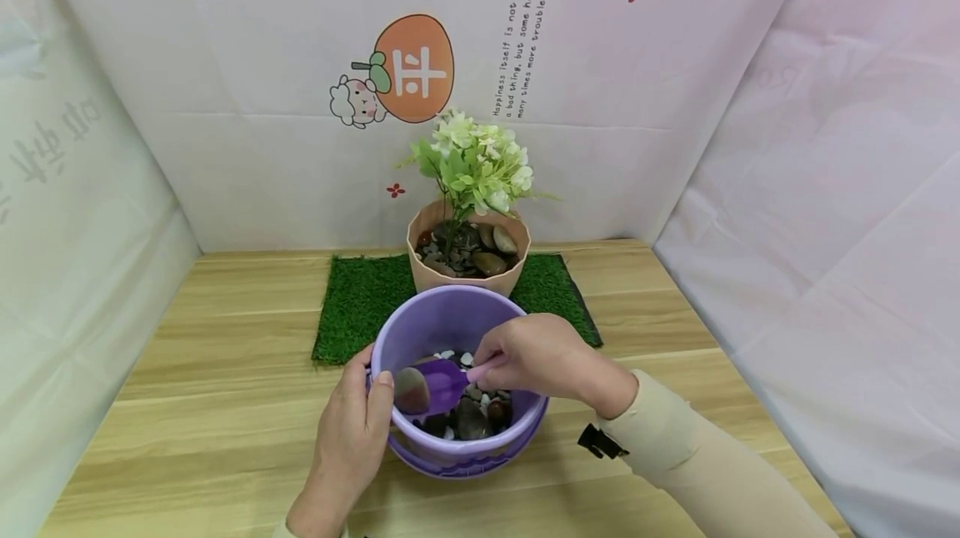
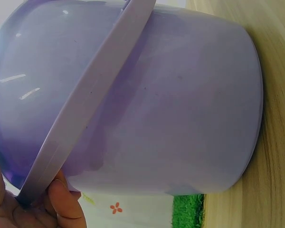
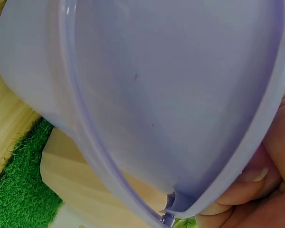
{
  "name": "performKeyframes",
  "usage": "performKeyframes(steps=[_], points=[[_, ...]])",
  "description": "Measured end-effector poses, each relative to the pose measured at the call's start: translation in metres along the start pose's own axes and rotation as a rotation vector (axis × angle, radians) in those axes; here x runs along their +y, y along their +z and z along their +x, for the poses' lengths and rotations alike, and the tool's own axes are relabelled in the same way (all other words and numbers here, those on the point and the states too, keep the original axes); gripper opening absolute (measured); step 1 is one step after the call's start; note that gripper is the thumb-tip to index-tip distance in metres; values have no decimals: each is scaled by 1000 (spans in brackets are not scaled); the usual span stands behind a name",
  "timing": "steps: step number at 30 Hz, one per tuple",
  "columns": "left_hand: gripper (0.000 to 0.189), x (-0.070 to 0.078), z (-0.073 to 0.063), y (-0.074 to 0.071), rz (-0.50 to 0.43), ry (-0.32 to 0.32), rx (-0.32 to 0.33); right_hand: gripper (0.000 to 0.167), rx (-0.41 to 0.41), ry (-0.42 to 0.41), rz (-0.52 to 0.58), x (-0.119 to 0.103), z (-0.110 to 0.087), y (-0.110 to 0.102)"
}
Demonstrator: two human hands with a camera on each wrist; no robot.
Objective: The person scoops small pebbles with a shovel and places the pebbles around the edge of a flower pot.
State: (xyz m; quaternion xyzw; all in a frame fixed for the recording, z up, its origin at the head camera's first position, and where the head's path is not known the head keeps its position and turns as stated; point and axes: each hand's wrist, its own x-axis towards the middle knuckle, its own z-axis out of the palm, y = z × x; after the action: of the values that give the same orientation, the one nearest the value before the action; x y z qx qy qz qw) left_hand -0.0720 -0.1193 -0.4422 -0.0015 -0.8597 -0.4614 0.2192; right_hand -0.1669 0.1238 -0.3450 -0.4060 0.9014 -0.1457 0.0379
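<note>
A purple plastic bucket [image 1: 442, 313] stands upright on the table, with dark, brown and white stones [image 1: 472, 419] lying at its bottom. My left hand [image 1: 348, 421] grips the left side of its rim, thumb over the edge. In the left wrist view, fingers [image 2: 66, 202] touch the bucket's lowered handle [image 2: 88, 102] near its end. Reaching over the rim from the right, my right hand [image 1: 543, 354] holds a small shovel [image 1: 446, 384] by its pink grip. One large smooth grey stone [image 1: 412, 390] lies on the shovel's purple blade, inside the bucket near the left wall.
Directly behind the bucket, a peach flowerpot [image 1: 435, 275] holds stones and a pale green-white flowering plant [image 1: 480, 163]. It stands on a green artificial grass mat [image 1: 356, 313]. Printed white cloth [image 1: 247, 62] hangs behind and at both sides of the wooden table [image 1: 225, 404].
</note>
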Motion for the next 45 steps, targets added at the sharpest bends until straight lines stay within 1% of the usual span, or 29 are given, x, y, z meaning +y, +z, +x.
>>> performKeyframes(steps=[5,12,21,27,35,45], points=[[44,1,0,-1,2,-9,-9,7,1,9,44,1,-1,-2],[45,2,1,-1,1,-26,-17,5,-14,46,118,4,-3,-4],[45,3,1,-2,0,-10,-12,6,-3,69,157,6,-4,-5],[44,3,0,-2,-1,-11,-6,9,3,98,202,9,-7,-6],[44,4,0,-3,7,-21,-11,13,12,108,243,13,-11,-8],[44,4,-2,-3,11,-27,-22,10,49,136,302,21,-14,-12]])
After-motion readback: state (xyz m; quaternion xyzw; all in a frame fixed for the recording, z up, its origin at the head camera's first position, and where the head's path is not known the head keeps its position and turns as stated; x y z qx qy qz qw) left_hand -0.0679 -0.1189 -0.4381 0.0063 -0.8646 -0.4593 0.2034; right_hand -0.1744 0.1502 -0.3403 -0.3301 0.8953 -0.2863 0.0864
